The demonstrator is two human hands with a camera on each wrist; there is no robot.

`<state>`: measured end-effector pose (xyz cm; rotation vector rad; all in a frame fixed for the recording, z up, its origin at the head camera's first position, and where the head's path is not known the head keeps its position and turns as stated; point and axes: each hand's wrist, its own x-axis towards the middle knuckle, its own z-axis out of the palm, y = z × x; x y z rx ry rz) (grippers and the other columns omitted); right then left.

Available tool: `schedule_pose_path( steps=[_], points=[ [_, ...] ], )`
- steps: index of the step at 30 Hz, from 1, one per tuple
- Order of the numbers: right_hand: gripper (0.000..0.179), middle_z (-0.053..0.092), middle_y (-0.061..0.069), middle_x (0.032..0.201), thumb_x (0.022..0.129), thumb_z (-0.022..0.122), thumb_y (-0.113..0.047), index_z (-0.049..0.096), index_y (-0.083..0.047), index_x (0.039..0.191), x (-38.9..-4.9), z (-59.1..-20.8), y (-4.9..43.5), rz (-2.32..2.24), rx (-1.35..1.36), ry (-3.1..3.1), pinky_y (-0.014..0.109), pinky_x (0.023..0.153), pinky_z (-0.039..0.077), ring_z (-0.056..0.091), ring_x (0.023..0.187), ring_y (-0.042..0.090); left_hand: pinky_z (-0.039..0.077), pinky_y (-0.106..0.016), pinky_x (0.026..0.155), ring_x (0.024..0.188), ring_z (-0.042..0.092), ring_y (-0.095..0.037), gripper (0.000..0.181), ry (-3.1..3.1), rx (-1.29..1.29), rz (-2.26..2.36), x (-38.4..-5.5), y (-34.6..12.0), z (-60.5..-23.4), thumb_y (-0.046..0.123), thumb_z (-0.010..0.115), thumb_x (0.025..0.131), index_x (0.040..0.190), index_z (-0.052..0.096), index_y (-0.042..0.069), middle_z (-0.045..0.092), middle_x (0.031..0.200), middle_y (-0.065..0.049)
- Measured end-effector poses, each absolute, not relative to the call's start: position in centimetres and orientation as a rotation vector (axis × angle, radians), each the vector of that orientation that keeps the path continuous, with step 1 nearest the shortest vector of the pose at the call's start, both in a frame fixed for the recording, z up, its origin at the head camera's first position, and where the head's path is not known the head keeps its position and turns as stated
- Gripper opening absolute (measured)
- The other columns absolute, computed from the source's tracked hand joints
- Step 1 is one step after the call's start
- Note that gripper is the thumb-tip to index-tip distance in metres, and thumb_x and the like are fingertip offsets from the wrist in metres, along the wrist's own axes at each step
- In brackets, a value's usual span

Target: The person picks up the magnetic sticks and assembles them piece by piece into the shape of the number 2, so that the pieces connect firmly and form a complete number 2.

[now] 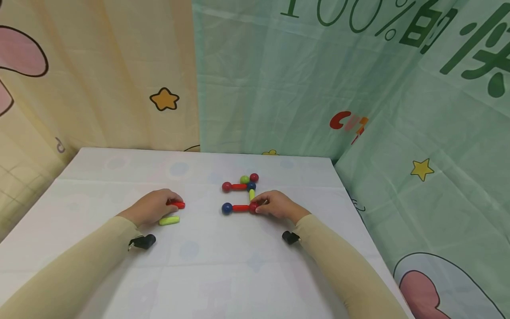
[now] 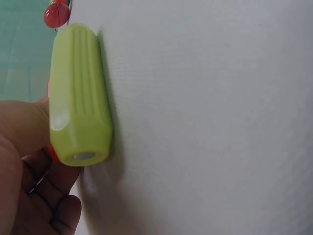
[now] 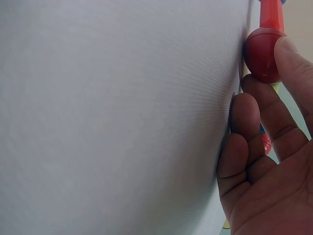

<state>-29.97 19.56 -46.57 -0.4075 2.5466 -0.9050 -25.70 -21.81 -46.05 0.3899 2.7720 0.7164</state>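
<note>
My left hand (image 1: 153,207) pinches a red rod (image 1: 181,205) low over the table, its far end poking out past the fingers. Just in front of that hand lies a yellow-green rod (image 2: 80,98) with ridged sides and a metal disc in its end. With thumb and fingertips, my right hand (image 1: 280,205) pinches a dark red ball (image 3: 264,55) at the near right corner of a ball-and-rod structure. From this ball a red rod (image 1: 241,208) runs left to a blue ball (image 1: 227,208), and a yellow-green rod (image 1: 252,195) runs back to another blue ball (image 1: 251,186).
At the structure's back, a red rod (image 1: 239,187) links the far blue ball to a red ball (image 1: 226,187). A green ball (image 1: 245,179) and another red ball (image 1: 254,177) sit behind. The white-covered table (image 1: 215,274) meets printed curtains (image 1: 263,88) at its back.
</note>
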Motion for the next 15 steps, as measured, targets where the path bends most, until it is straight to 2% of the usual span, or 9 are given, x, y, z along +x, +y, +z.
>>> schedule_pose_path(
  steps=[10, 15],
  points=[
    [0.030, 0.073, -0.004, 0.115, 0.096, 0.078, -0.022, 0.078, -0.025, 0.127, -30.04, -46.70, 19.64, -0.927, -0.396, 2.540, 0.028, 0.082, 0.055, 0.060, 0.101, 0.019, 0.049, -0.058, 0.103, 0.115, 0.058, -0.034, 0.042, 2.772, 0.333, 0.753, -25.81, -22.11, -46.47, 0.023, 0.071, 0.100, 0.140, 0.066, 0.009, 0.066, 0.133, -0.017],
    [0.030, 0.073, -0.005, 0.115, 0.096, 0.078, -0.023, 0.078, -0.025, 0.127, -30.16, -46.85, 19.63, -0.925, -0.401, 2.539, 0.028, 0.081, 0.055, 0.060, 0.100, 0.019, 0.049, -0.056, 0.102, 0.114, 0.059, -0.034, 0.039, 2.776, 0.331, 0.779, -25.77, -22.16, -46.55, 0.023, 0.072, 0.100, 0.137, 0.068, 0.010, 0.068, 0.131, -0.015]
  ],
)
